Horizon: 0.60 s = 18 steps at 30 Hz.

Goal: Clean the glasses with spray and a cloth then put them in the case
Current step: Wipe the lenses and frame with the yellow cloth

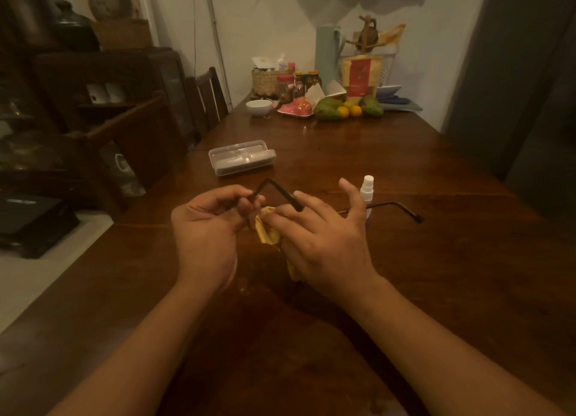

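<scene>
Both hands are up over the dark wooden table (405,172): the left hand (205,228) is pinched shut on the frame of the glasses (274,187), while the right hand (321,244) presses a yellow cloth (266,230) against them with thumb and forefinger, its other fingers splayed loose. One dark temple arm sticks out to the right, past the small white spray bottle (367,191) standing just behind the right hand. The clear plastic case (241,157) lies closed farther back on the table, well apart from the hands.
</scene>
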Tool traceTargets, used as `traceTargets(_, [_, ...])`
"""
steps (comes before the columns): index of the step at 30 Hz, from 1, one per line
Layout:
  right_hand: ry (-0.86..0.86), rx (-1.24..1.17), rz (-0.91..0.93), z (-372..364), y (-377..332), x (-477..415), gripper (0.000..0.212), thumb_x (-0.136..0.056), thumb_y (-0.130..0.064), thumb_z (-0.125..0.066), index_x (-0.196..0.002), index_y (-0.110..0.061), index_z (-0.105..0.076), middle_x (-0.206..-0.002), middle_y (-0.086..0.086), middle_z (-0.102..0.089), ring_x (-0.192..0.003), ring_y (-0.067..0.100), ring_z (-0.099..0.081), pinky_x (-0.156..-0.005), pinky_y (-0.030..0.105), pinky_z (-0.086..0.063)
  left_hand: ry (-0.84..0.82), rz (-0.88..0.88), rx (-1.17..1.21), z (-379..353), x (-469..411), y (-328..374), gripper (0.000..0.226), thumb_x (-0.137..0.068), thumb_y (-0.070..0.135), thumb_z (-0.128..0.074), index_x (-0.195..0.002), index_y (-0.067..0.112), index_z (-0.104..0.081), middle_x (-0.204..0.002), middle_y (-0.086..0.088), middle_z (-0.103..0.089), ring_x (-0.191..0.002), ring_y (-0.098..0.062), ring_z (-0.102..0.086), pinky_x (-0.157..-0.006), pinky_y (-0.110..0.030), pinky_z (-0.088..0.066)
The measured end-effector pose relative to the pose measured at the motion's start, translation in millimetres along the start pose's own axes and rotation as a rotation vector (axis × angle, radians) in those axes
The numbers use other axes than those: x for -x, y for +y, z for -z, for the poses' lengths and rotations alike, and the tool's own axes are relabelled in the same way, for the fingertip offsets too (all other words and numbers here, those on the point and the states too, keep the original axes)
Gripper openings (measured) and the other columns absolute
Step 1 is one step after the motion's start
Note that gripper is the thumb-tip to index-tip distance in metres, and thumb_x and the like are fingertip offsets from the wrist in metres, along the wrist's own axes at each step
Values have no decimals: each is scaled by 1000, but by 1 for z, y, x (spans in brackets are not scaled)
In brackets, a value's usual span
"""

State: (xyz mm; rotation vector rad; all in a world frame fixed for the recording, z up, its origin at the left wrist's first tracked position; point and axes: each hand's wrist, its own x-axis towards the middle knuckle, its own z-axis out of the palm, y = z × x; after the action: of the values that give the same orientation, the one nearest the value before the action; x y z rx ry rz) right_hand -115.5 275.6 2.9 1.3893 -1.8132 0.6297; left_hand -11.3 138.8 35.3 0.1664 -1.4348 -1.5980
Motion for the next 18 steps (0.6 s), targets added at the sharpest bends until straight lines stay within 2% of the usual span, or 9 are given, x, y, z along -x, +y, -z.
traceTargets(5, [-58,-80,45,-1,-8,-3,37,-98,-32,-59,-135,-28,-60,-133,-1,-66,-132,24,-56,-116,64,-16,51,42,-15,-2,1,0,37,-84,-14,-61,-77,17,-78,-77,-9,-77,-78,-21,-75,-68,-27,-60])
traceTargets(8, [-106,-145,9,4,-7,-3,38,-95,-45,-57,-130,-31,-63,-132,-5,-66,-134,23,-54,-116,65,-15,70,76,-6,-1,-1,-1,30,-83,-13,-61,-79,13,-77,-75,-9,-76,-77,-20,-75,-68,-27,-60])
traceTargets(11, [-82,-222,-83,8,-10,-4,39,-94,-57,-54,-120,-33,-69,-124,-10,-69,-133,20,-55,-116,63,-15,57,73,12,0,0,-1,23,-82,-9,-64,-81,10,-77,-76,-9,-76,-77,-20,-75,-65,-24,-59])
traceTargets(14, [-29,-250,-173,8,-18,-6,31,-95,-55,-54,-108,-35,-72,-117,-12,-71,-130,19,-57,-116,61,-16,33,65,-11,-1,2,-1,18,-81,0,-67,-81,14,-78,-79,-10,-77,-79,-21,-75,-64,-24,-58])
traceTargets(18, [-11,-215,-183,6,-17,-6,20,-93,-49,-64,-105,-36,-73,-113,-12,-72,-129,23,-58,-115,62,-19,15,43,-13,3,0,-2,30,-84,-6,-64,-79,20,-79,-81,-9,-77,-83,-23,-75,-68,-28,-60])
